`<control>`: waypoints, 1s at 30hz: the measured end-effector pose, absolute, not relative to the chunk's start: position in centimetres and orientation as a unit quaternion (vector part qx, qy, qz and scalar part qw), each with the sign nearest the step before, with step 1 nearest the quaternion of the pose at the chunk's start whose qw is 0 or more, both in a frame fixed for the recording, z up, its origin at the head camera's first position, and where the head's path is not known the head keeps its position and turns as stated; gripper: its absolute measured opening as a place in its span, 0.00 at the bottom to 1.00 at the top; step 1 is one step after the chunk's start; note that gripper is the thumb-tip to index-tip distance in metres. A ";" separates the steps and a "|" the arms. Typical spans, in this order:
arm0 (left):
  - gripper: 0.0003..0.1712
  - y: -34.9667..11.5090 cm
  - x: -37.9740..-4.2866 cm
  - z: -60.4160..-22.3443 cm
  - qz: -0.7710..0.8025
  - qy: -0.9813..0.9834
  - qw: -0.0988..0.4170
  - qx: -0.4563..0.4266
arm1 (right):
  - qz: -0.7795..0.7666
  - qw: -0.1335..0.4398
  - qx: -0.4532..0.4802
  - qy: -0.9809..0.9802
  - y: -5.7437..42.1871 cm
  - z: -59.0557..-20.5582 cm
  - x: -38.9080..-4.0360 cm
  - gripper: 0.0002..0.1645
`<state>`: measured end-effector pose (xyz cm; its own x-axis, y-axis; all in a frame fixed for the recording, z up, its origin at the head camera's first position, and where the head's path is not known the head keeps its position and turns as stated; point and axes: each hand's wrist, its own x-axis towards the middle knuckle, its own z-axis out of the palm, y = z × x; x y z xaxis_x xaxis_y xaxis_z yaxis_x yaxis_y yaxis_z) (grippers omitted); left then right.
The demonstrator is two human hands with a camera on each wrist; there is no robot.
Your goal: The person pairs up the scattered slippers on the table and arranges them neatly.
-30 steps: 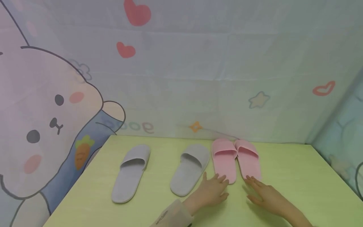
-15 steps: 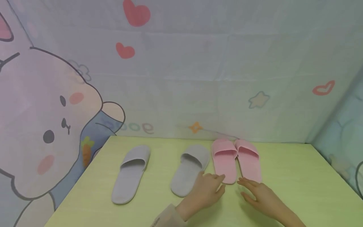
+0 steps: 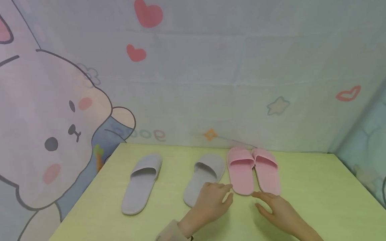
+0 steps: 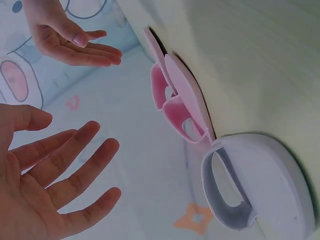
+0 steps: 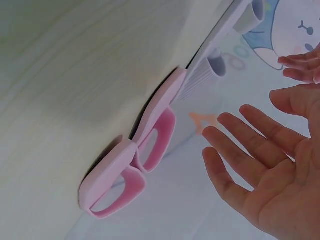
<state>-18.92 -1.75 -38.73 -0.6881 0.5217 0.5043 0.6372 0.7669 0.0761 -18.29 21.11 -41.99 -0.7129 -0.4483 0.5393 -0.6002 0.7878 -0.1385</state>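
Two pink slippers, the left one [image 3: 242,179] and the right one [image 3: 269,179], lie side by side with their toes toward the back cloth. A grey slipper [image 3: 194,185] is angled just left of them. My left hand [image 3: 212,201] hovers over the heel half of that grey slipper and covers part of it. In the left wrist view the fingers of my left hand [image 4: 65,180] are spread around nothing. Just in front of the right pink slipper's heel is my right hand [image 3: 280,211]. The right wrist view shows this right hand [image 5: 270,160] holding nothing, its fingers relaxed.
Another grey slipper [image 3: 141,187] lies apart on the left of the pale green table [image 3: 313,190]. A printed backdrop cloth [image 3: 211,60] hangs along the table's far edge. Part of a dark curved line [image 3: 384,194] shows at the right border.
My left hand has moved left, off the left pink slipper's heel and over the grey one. My right hand has drawn slightly back and left from the right pink slipper. The slippers stay put.
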 end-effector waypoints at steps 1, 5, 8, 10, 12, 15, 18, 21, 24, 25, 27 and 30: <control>0.13 -1.9 -18.9 -38.7 -0.126 -0.909 0.237 -0.319 | 0.155 0.248 0.288 -0.912 21.0 -41.9 -18.2 0.20; 0.13 -2.5 -18.7 -38.4 -0.132 -0.905 0.245 -0.321 | 0.157 0.244 0.287 -0.913 20.8 -41.4 -18.0 0.19; 0.14 -3.0 -18.4 -38.4 -0.135 -0.905 0.245 -0.320 | 0.160 0.237 0.286 -0.915 20.6 -41.1 -17.9 0.18; 0.14 -3.4 -18.3 -38.3 -0.138 -0.907 0.239 -0.318 | 0.162 0.234 0.287 -0.915 20.4 -41.0 -17.8 0.18; 0.14 -3.8 -18.2 -38.3 -0.143 -0.909 0.231 -0.317 | 0.165 0.233 0.289 -0.914 20.3 -41.0 -17.8 0.18; 0.15 -4.3 -18.0 -38.3 -0.148 -0.912 0.220 -0.313 | 0.168 0.237 0.292 -0.911 20.1 -40.9 -17.8 0.18; 0.15 -4.8 -17.8 -38.3 -0.154 -0.913 0.218 -0.310 | 0.174 0.240 0.294 -0.909 19.9 -40.9 -17.7 0.18; 0.14 -5.4 -17.5 -38.3 -0.160 -0.911 0.219 -0.309 | 0.182 0.235 0.291 -0.909 19.6 -40.8 -17.5 0.18; 0.14 -5.8 -17.3 -38.2 -0.162 -0.912 0.222 -0.305 | 0.190 0.227 0.286 -0.912 19.3 -40.7 -17.4 0.17; 0.14 -6.0 -17.2 -38.2 -0.162 -0.912 0.223 -0.305 | 0.191 0.226 0.284 -0.912 19.2 -40.6 -17.4 0.17; 0.14 -6.2 -17.0 -38.1 -0.159 -0.912 0.226 -0.302 | 0.192 0.226 0.280 -0.913 19.0 -40.6 -17.3 0.17; 0.14 -6.5 -16.7 -38.1 -0.156 -0.914 0.228 -0.297 | 0.193 0.227 0.277 -0.913 18.7 -40.6 -17.2 0.16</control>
<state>-16.72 -6.54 -38.07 -0.7194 0.4724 0.5092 0.6143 0.7749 0.1488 -17.25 18.74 -40.65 -0.7432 -0.4189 0.5218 -0.5941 0.7718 -0.2266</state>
